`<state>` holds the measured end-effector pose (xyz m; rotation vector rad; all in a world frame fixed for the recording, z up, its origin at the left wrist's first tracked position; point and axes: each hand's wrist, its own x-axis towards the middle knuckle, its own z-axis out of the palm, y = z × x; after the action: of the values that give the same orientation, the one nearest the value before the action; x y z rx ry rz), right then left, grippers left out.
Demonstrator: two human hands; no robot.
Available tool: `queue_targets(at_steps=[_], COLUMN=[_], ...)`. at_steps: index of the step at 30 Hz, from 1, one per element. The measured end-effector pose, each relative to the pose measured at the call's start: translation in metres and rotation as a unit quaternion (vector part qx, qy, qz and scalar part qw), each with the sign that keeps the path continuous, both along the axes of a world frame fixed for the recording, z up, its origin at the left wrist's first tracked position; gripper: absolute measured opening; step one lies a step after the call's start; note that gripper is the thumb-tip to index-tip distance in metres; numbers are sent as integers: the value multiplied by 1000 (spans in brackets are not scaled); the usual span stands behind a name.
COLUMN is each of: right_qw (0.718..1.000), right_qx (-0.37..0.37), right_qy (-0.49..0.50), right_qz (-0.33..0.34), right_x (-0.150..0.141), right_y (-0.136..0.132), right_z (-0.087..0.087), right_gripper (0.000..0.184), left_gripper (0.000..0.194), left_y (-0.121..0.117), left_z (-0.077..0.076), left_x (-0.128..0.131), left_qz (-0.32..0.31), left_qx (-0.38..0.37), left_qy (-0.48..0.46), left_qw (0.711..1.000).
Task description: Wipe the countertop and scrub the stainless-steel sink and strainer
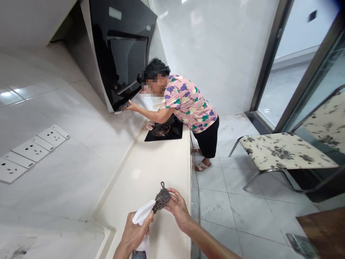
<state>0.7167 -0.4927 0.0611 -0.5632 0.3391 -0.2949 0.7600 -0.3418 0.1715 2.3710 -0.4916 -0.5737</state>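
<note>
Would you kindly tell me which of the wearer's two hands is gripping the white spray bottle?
The left hand grips the spray bottle; the right hand instead holds the looped grey scrubber.

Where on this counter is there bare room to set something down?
The counter is bare between the hob and the scrubber. Crowded: the near end, where the left hand holds a spray bottle and the right hand the scrubber; and the hob, with a cloth beside it.

Worn on my head, the lone camera looks forward and down the length of the counter (129, 180), my left hand (134, 230) and right hand (177, 208) near at the bottom edge, a co-worker (190, 104) and the range hood (128, 68) farther off.
</note>
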Motion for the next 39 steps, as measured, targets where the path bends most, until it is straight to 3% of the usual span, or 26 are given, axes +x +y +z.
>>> queue_targets(at_steps=[7,13,20,30,39], right_qw=[1000,998,993,991,992], right_qx=[16,69,116,133,127], right_qy=[7,4,-14,5,24], right_qz=[5,-14,-19,-16,-8], right_x=[-2,-1,-1,-4,-4], right_y=[2,-4,-1,3,9], right_z=[-3,-7,-6,-7,-17], right_gripper=[52,55,49,51,52], left_gripper=[56,56,51,55,53], left_y=[4,7,13,18,22], left_z=[-6,-10,-25,-29,-36], left_x=[-1,-10,-9,-6,-7], left_qz=[17,66,28,1,36], left_qx=[0,-37,-23,14,-5], left_qy=[4,-13,8,-10,-4], left_qw=[1000,997,999,1000,999])
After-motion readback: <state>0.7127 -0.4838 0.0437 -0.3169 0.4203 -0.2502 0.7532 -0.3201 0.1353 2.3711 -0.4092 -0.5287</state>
